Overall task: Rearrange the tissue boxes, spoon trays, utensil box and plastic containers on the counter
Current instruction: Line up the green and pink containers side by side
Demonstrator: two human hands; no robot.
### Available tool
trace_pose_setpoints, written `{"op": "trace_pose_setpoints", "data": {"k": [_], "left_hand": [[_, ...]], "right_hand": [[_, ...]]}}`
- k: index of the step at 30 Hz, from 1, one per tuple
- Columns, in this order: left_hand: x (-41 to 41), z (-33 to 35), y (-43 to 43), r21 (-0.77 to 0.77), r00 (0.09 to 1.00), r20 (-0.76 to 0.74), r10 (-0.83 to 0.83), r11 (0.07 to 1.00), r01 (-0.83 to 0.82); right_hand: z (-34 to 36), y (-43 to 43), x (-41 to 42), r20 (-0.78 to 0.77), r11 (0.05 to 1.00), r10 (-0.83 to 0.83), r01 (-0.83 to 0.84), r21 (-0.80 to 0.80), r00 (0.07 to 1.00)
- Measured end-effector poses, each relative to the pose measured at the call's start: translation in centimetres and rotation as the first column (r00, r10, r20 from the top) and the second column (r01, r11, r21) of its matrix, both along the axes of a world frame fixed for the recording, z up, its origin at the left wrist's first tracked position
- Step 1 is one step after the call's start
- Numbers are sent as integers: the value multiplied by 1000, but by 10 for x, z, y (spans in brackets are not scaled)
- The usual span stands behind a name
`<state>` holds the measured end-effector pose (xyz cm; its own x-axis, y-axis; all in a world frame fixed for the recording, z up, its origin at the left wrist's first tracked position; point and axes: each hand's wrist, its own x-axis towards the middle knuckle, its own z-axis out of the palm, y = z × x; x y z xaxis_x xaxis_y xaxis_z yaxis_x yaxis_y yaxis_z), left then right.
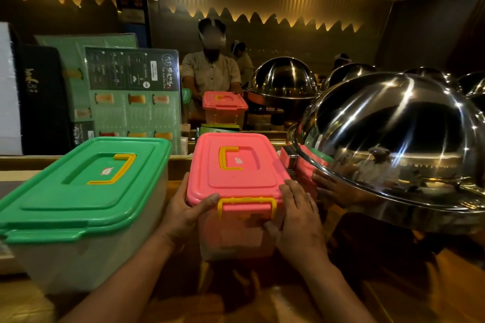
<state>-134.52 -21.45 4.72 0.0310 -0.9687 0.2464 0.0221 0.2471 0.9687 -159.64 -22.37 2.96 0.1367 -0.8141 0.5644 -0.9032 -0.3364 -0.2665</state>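
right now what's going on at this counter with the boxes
A person is holding the pink-lidded container at its near end, left hand on its left corner, right hand on its right side by the yellow latch. It sits on the counter between a green-lidded container on the left and a steel dome lid on the right. Both lids are shut.

We see two lidded plastic containers side by side at lower centre: one (84, 191) at left, one (236, 173) just right of it. A domed chafing-dish lid (393, 139) sits at right, nearly touching. Menu boards (131, 92) stand behind at upper left. Another lidded container (224, 106) sits further back, centre.
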Motion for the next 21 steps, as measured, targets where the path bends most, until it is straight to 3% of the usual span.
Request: {"op": "trace_pose_setpoints", "data": {"k": [2, 5, 9, 11, 14, 16, 18, 21], "left_hand": [[-4, 5, 8, 33, 998, 23, 63, 997, -64], [-4, 20, 34, 42, 955, 170, 244, 966, -254], [18, 54, 91, -166, 948, 261, 180, 976, -139], [50, 65, 111, -304, 889, 366, 276, 938, -166], [121, 64, 120, -452, 720, 459, 520, 835, -314], [169, 60, 125, -463, 605, 509, 613, 787, -407], [215, 54, 127, -408, 547, 569, 614, 788, -460], [274, 40, 123, -159, 666, 610, 429, 890, -428]], "right_hand": [[10, 7, 4, -4, 999, 26, -26, -24, 1000], [32, 27, 29, 121, 973, 164, -140, -185, 979], [40, 47, 94, 219, 915, 379, -330, -231, 899], [33, 51, 128, 214, 890, 455, -430, -151, 865], [23, 56, 176, 167, 858, 514, -506, -91, 841], [20, 62, 204, 140, 841, 541, -537, -68, 829], [20, 71, 229, 116, 866, 497, -499, -16, 860], [19, 83, 253, 188, 930, 358, -367, 16, 915]]}}
